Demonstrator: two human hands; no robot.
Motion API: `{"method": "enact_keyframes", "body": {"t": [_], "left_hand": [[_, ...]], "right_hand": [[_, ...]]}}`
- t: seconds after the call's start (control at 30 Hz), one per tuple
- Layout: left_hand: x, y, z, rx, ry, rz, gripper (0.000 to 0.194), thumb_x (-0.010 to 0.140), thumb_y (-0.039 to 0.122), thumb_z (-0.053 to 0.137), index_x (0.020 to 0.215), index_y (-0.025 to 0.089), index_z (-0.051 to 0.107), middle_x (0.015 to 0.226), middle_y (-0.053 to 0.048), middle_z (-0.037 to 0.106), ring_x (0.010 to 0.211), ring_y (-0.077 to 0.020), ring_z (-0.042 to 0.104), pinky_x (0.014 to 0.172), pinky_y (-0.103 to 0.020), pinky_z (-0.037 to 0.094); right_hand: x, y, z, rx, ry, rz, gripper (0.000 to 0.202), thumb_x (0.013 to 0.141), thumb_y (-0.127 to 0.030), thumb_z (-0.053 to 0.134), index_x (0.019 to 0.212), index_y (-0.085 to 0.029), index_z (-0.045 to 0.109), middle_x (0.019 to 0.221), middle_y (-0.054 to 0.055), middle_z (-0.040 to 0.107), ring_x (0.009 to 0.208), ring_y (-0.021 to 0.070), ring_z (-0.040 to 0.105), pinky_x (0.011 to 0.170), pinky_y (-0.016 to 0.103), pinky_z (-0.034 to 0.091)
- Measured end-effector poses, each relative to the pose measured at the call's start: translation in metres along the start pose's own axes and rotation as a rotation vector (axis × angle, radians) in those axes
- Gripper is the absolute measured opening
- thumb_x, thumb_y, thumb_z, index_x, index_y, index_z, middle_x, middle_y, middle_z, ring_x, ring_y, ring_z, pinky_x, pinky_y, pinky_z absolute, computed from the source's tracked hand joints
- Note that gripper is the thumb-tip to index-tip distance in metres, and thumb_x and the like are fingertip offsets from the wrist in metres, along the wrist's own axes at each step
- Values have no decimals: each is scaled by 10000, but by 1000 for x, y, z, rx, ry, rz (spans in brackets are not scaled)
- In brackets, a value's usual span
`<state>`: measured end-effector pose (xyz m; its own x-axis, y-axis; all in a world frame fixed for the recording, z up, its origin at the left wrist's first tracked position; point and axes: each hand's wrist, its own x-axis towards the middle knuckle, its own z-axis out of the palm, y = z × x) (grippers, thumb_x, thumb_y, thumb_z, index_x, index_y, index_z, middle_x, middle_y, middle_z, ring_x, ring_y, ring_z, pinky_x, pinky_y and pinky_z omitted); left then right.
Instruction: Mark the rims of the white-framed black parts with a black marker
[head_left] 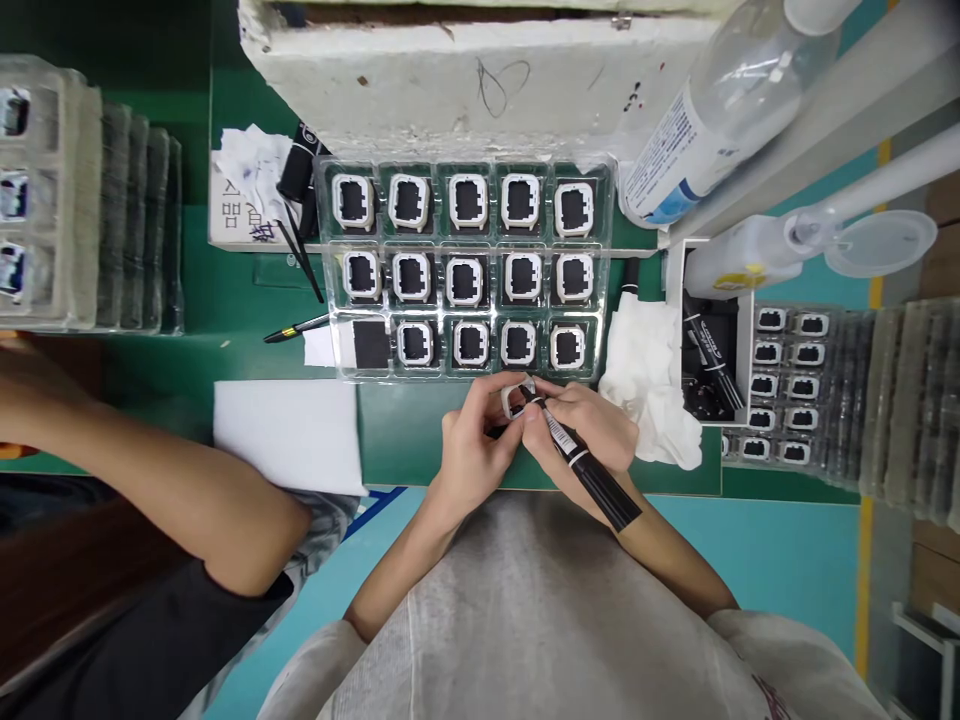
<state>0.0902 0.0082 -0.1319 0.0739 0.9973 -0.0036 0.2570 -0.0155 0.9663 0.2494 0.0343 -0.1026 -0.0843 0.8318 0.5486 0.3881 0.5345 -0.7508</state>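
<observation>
Close to the table's front edge, my left hand (480, 440) pinches a small white watch-case-like frame (513, 402). My right hand (585, 430) is closed around a black marker (592, 482), its tip against the frame and its back end slanting down to the right. Just beyond both hands lies a clear plastic tray (442, 243) with rows of similar white frames (414, 342). The tray's front left compartment holds no white frame; a dark square shows there. Fingers partly cover the held frame.
A white cloth (645, 380) and a white box (715, 335) with markers stand right. Bottles (697, 130) are at the back right, a white foam sheet (286, 435) left. Stacked trays (82, 200) flank both sides. Another person's arm (172, 480) rests at the left.
</observation>
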Motion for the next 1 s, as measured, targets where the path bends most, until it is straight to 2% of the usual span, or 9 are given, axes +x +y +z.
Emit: {"method": "enact_keyframes", "body": {"t": [0.17,0.27,0.4,0.47,0.53,0.63,0.73,0.83,1.0], "left_hand": [[0,2,1,27,13,26,324,1082,229,720,1395,236,636,792,54,628,605,-58,447,569,-146,410],[-1,3,1,39,18,34,325,1084,245,723,1397,236,635,850,40,680,613,-49,493,580,-131,438],[-1,5,2,65,31,36,301,1101,272,704,1391,222,636,834,36,661,603,-55,470,574,-144,437],[-1,5,2,73,36,33,298,1101,271,706,1387,222,638,828,36,652,605,-58,451,573,-152,424],[-1,5,2,56,39,17,300,1091,270,724,1376,229,639,813,44,641,601,-59,433,568,-156,408],[0,3,3,2,39,-16,297,1076,272,751,1350,246,639,789,60,637,583,-57,417,553,-154,389],[1,3,2,-36,32,-57,300,1064,287,772,1332,251,644,730,77,597,565,-62,389,542,-160,371],[1,2,1,-50,19,-102,293,1069,310,766,1330,244,651,688,79,540,570,-75,350,537,-179,347],[-2,-1,0,-55,-4,-113,296,1084,330,738,1352,243,648,765,48,608,599,-84,371,552,-203,354]], "right_hand": [[2,3,0,1,-3,-83,175,1139,-97,703,1068,-207,587,878,18,643,734,202,696,889,393,766],[2,4,2,-11,7,-109,155,1129,-99,701,1070,-200,599,870,22,638,709,201,675,860,401,775],[1,2,3,-29,16,-95,162,1125,-105,710,1065,-208,601,880,21,656,722,206,699,868,398,771],[0,0,1,-23,20,-53,176,1132,-99,710,1047,-211,603,904,22,679,789,215,736,889,385,760],[-1,-2,-3,4,-53,52,181,1148,-96,689,1025,-213,626,933,19,703,888,225,767,908,366,743],[-3,-2,-8,50,-96,184,168,1159,-122,689,1019,-213,668,966,19,733,984,241,783,853,339,720],[-4,0,-8,74,-15,162,147,1154,-151,728,1034,-206,665,1005,23,748,972,241,788,814,328,712],[-3,1,-5,71,-49,111,169,1164,-122,709,1033,-199,637,1027,24,747,970,224,784,895,336,719],[-3,4,-2,51,-15,-33,199,1112,-55,720,1043,-201,605,974,28,718,915,234,784,894,364,735]]}}
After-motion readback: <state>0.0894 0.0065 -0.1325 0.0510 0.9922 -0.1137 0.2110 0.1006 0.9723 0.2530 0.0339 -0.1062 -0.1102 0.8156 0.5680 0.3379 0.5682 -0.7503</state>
